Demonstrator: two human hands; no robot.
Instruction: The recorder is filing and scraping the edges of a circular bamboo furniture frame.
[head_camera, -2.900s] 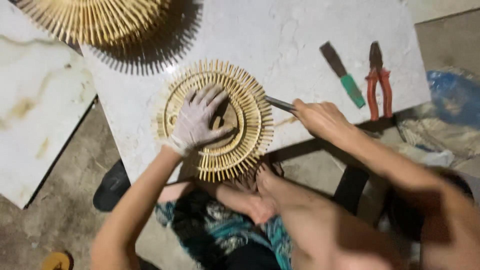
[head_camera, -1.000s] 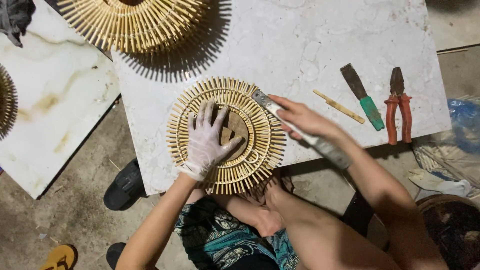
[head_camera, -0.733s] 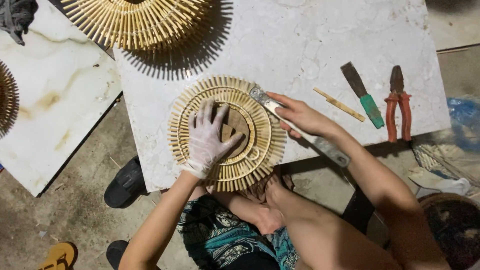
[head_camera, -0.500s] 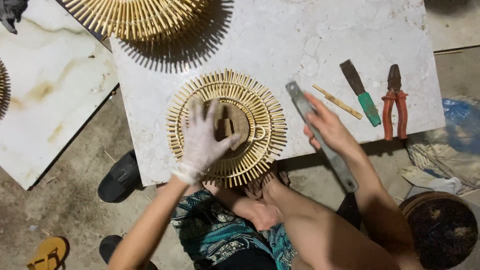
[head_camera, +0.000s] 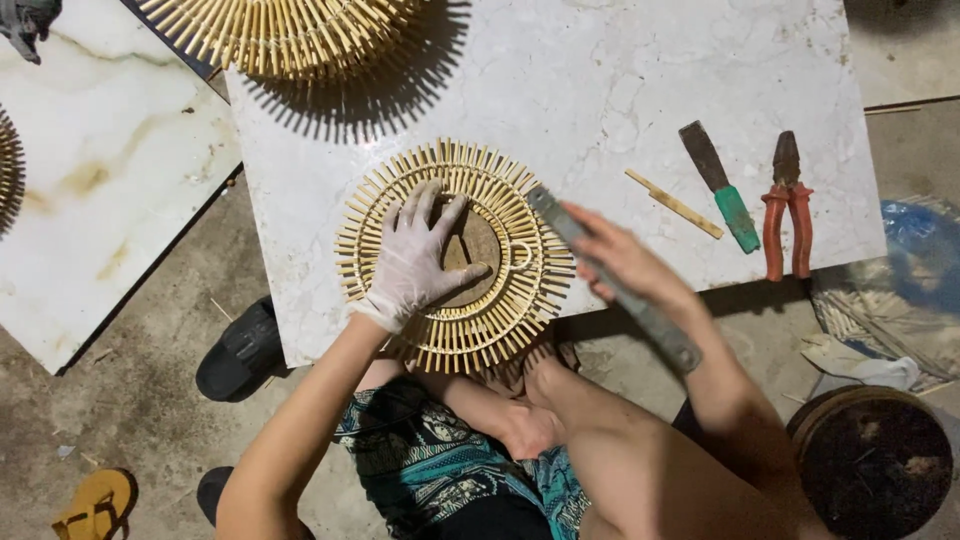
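A round sunburst frame of bamboo sticks (head_camera: 500, 320) lies at the near edge of a white marble slab (head_camera: 600, 90). My left hand (head_camera: 418, 255), in a white glove, presses flat on its brown centre with fingers spread. Just right of the frame, my right hand (head_camera: 625, 265) grips a long flat grey metal tool (head_camera: 660, 325). The tool slants from the frame's upper right rim down past my wrist, and it is blurred.
A green-handled chisel (head_camera: 722, 190), orange pliers (head_camera: 785, 205) and a loose bamboo stick (head_camera: 675, 204) lie on the slab's right. A bigger sunburst frame (head_camera: 280, 35) sits at the top. A second marble slab (head_camera: 90, 170), sandals (head_camera: 240, 350) and a dark round bucket (head_camera: 875, 460) surround it.
My right hand lifted the metal tool off the frame, swung it out to the right, and now brings it back toward the frame's rim. My left hand stayed pressed on the centre.
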